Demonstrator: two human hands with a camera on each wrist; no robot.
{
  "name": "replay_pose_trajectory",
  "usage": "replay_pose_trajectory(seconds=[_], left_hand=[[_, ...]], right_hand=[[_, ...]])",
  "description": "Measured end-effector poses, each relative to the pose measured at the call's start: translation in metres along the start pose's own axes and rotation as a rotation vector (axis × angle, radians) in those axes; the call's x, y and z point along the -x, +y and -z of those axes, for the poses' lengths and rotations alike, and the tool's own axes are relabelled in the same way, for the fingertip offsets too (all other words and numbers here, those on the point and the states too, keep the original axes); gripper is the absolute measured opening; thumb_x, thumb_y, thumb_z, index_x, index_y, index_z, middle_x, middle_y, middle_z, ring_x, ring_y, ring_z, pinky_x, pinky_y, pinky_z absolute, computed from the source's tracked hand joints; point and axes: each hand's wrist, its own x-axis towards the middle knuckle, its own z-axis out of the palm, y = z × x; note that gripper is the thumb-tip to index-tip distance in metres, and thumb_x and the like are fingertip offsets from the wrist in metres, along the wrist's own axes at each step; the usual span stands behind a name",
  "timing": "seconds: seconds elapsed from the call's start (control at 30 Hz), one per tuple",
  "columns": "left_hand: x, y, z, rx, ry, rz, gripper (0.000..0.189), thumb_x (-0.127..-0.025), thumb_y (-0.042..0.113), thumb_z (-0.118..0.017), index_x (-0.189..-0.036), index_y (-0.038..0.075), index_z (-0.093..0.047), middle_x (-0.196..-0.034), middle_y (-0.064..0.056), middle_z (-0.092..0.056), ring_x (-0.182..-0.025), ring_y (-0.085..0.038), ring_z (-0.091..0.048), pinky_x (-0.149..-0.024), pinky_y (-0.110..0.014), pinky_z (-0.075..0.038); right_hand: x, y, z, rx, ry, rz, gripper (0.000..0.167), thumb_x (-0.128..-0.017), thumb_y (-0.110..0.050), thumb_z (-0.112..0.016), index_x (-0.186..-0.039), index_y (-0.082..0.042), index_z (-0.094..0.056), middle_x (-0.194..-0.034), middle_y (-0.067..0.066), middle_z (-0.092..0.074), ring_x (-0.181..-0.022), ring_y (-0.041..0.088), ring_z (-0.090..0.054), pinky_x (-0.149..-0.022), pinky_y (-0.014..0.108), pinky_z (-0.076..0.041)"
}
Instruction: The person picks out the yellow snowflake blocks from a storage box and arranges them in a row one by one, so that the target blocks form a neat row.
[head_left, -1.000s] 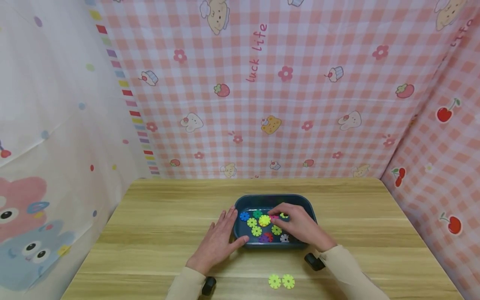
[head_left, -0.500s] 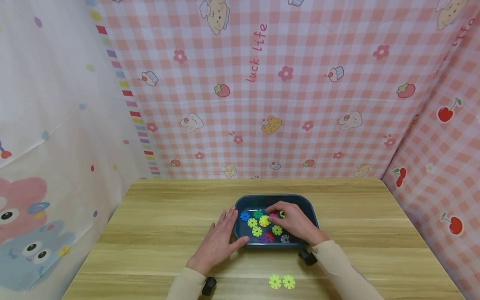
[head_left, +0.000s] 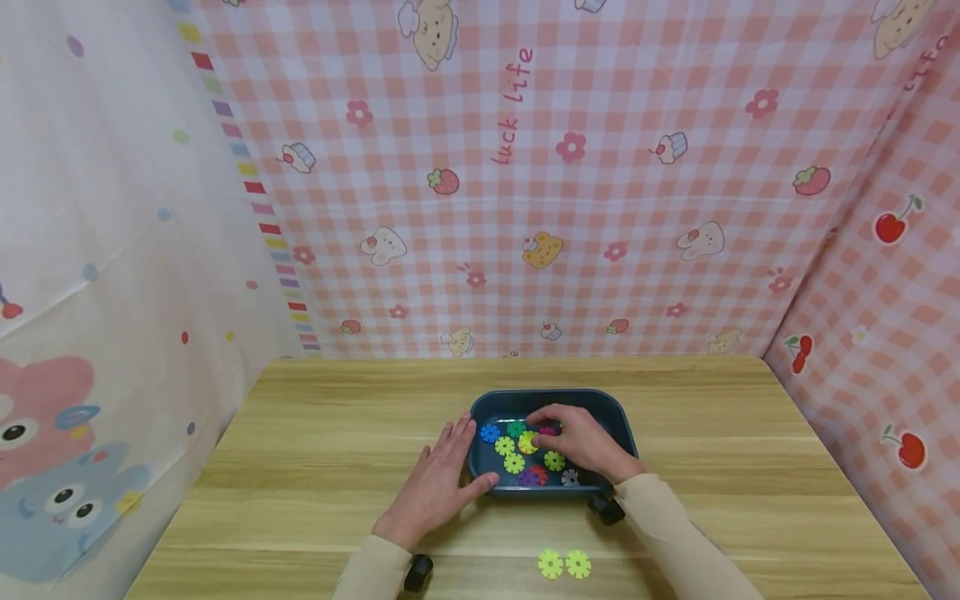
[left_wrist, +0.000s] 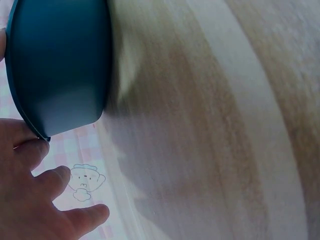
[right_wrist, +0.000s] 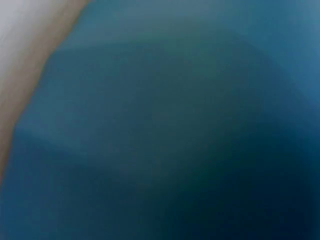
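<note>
A dark blue rectangular tray holds several small notched plastic discs. My left hand rests on its left end, fingers fairly straight at the rim and thumb at the front corner; the left wrist view shows the fingertips at the tray's edge. My right hand reaches into the tray from the right. A gap shows between its thumb and index finger, and the thumb tip overlaps a yellow disc. A magenta disc lies partly hidden under that hand. The right wrist view is a blue blur.
Two yellow-green discs lie side by side on the wooden table near its front. Blue, green, purple and grey discs are spread in the tray. Patterned cloth hangs behind the table.
My right hand has shifted a little left inside the tray, its thumb now overlapping the yellow disc. The left hand and the two discs on the table stay put.
</note>
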Motion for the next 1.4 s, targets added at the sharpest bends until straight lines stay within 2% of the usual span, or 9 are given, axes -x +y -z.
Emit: replay_pose_trajectory(seconds=[0.13, 0.37, 0.53, 0.77, 1.03, 1.4], left_hand=[[0.001, 0.000, 0.000, 0.004, 0.004, -0.006, 0.088, -0.101, 0.060, -0.056, -0.166, 0.009, -0.023, -0.173, -0.008, -0.015, -0.157, -0.037, -0.016, -0.120, -0.068, -0.023], [0.000, -0.001, 0.000, 0.008, 0.005, -0.013, 0.088, -0.101, 0.062, -0.054, -0.165, 0.009, -0.024, -0.173, -0.007, -0.016, -0.158, -0.036, -0.016, -0.120, -0.068, -0.024], [0.000, -0.001, -0.001, 0.004, 0.007, -0.017, 0.088, -0.101, 0.062, -0.055, -0.165, 0.009, -0.025, -0.173, -0.007, -0.016, -0.157, -0.035, -0.017, -0.119, -0.068, -0.025], [0.000, 0.000, 0.000, 0.011, 0.012, -0.022, 0.087, -0.101, 0.060, -0.056, -0.165, 0.008, -0.026, -0.172, -0.008, -0.019, -0.157, -0.036, -0.018, -0.118, -0.070, -0.026], [0.000, -0.001, 0.001, 0.012, 0.016, -0.025, 0.087, -0.101, 0.060, -0.056, -0.165, 0.008, -0.026, -0.172, -0.008, -0.019, -0.157, -0.036, -0.019, -0.118, -0.069, -0.026], [0.000, -0.001, 0.001, 0.014, 0.012, -0.020, 0.088, -0.101, 0.061, -0.055, -0.165, 0.008, -0.026, -0.173, -0.007, -0.018, -0.157, -0.035, -0.018, -0.119, -0.068, -0.025]], right_hand=[[-0.003, 0.000, -0.002, 0.003, -0.010, -0.020, 0.032, -0.096, -0.016, -0.075, -0.127, -0.007, -0.071, -0.128, 0.008, -0.070, -0.115, 0.026, -0.064, -0.099, 0.051, -0.053], [-0.008, 0.000, -0.004, -0.014, -0.032, -0.074, 0.032, -0.095, -0.013, -0.076, -0.126, -0.007, -0.071, -0.128, 0.009, -0.068, -0.109, 0.026, -0.063, -0.095, 0.048, -0.055], [-0.010, 0.001, -0.007, -0.003, -0.040, -0.083, 0.033, -0.093, -0.013, -0.078, -0.126, -0.007, -0.072, -0.127, 0.008, -0.068, -0.105, 0.023, -0.061, -0.092, 0.045, -0.055], [-0.012, 0.006, -0.011, 0.028, -0.044, -0.069, 0.034, -0.090, -0.008, -0.081, -0.123, -0.006, -0.073, -0.115, 0.008, -0.069, -0.089, 0.016, -0.056, -0.077, 0.034, -0.052], [-0.014, 0.006, -0.014, 0.059, -0.049, -0.085, 0.036, -0.089, -0.005, -0.081, -0.125, -0.006, -0.073, -0.119, 0.007, -0.068, -0.094, 0.017, -0.056, -0.090, 0.041, -0.054], [-0.017, 0.010, -0.016, 0.132, -0.067, -0.060, 0.033, -0.090, -0.003, -0.080, -0.122, -0.003, -0.074, -0.112, 0.006, -0.066, -0.092, 0.018, -0.055, -0.089, 0.041, -0.054]])
